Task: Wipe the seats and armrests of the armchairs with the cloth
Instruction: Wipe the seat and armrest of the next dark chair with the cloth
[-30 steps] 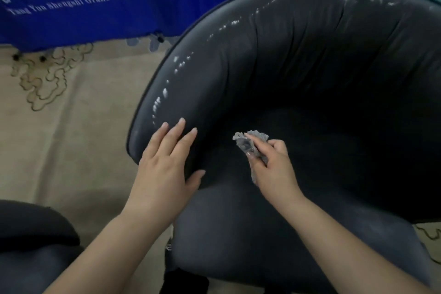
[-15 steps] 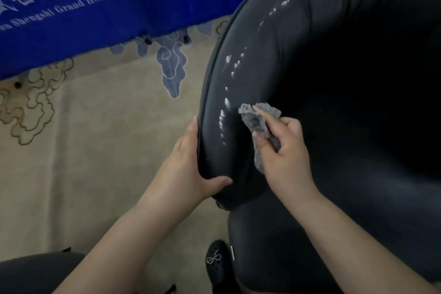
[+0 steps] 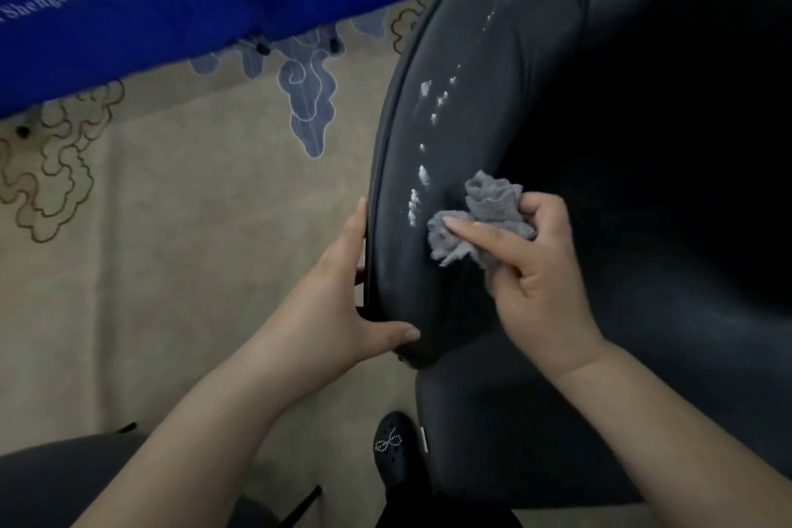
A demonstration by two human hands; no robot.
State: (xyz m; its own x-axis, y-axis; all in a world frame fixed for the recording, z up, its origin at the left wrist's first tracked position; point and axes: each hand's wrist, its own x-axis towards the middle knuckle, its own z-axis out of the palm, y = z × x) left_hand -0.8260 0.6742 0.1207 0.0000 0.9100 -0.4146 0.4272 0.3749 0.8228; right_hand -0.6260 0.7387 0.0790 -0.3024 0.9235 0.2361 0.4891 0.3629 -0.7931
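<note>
while the left hand (image 3: 338, 304) clasps the armrest (image 3: 454, 167) rim and the right hand (image 3: 535, 270) pinches the crumpled grey cloth (image 3: 480, 223) against it, sweeping firmly up through the white flecks (image 3: 422, 176) looks best, below a blue banner (image 3: 128, 4) reading "grand hotel".

We stand at the front left corner of the armchair (image 3: 621, 141), which fills the right of our view. Our left hand (image 3: 338, 313) clasps the outer edge of its armrest (image 3: 433, 167), thumb wrapped over the front end. Our right hand (image 3: 535, 270) lies on the armrest's inner side, pressing the cloth (image 3: 471, 223) against it. The carpet (image 3: 180, 249) spreads to the left, a banner (image 3: 128, 0) behind it. A shoe (image 3: 392, 450) sits below, beside the armchair's base.
</note>
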